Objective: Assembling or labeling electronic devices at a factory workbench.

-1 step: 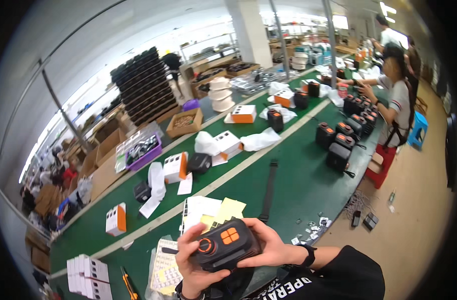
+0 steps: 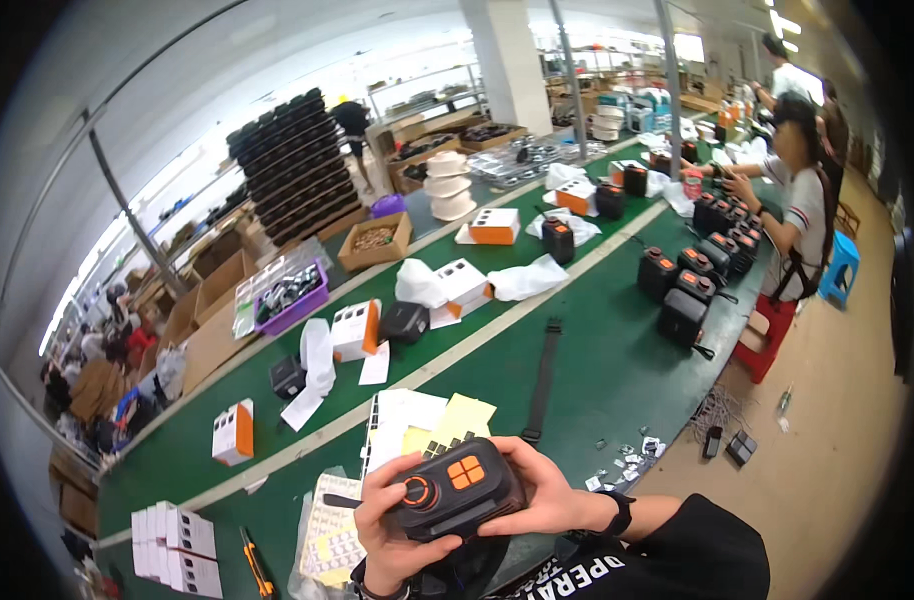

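Both ends of a black boxy device (image 2: 453, 510) are clasped in my two hands at the bottom centre of the frame, above the green surface (image 2: 617, 400). My left grip (image 2: 385, 535) wraps its left end, fingers beside the knob, and my right grip (image 2: 542, 492) holds its right end, thumb along the near edge. The casing is dark and matte with rounded corners; its upward face carries a bright orange square (image 2: 467, 472) split into four pads and, to the left, a round black knob (image 2: 417, 492) ringed in orange.

Left of centre, a purple bin (image 2: 299, 318) is heaped with small dark and pale parts, too small for me to name. Above it, an open cardboard box (image 2: 377, 258) holds many little brownish pieces. White-and-orange cartons (image 2: 355, 332) stand along the surface from lower left toward upper right; I cannot see inside them. At the lower left, white boxes (image 2: 175, 552) sit side by side in a row, their contents hidden.
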Demonstrator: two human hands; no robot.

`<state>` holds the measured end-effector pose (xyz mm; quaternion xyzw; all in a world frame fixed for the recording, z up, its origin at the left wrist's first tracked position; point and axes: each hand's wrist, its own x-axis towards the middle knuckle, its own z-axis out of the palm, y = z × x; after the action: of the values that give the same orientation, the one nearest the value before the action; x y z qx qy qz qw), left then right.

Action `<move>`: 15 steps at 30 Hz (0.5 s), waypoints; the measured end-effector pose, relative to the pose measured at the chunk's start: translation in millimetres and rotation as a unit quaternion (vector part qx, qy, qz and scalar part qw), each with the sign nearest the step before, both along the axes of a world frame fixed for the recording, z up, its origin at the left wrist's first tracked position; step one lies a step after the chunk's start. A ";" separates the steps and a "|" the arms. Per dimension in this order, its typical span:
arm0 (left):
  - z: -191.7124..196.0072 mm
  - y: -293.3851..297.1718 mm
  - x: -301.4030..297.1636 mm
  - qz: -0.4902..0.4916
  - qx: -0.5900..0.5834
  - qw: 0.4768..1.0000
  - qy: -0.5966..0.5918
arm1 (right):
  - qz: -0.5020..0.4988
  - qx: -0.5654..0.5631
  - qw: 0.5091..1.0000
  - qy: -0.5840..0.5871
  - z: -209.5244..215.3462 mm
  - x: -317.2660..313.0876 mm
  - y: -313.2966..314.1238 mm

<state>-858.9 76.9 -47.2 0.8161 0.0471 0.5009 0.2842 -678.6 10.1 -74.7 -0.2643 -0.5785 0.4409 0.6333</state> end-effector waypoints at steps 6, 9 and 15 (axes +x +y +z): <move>3.8 -11.0 -2.5 0.014 -0.125 0.985 -0.116 | 0.021 -0.015 1.000 -0.010 8.6 -9.4 6.8; 5.9 -11.1 -7.4 -0.003 -0.128 0.984 -0.127 | -0.059 0.123 0.990 -0.042 25.7 -13.4 8.3; 6.5 -12.3 -8.0 -0.018 -0.189 0.978 -0.084 | -0.049 0.160 0.968 -0.186 44.8 0.1 11.6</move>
<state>-866.9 64.6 -40.7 0.7033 0.1021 0.5449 0.4450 -678.5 21.7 -29.9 -0.2652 -0.7356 0.2544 0.5691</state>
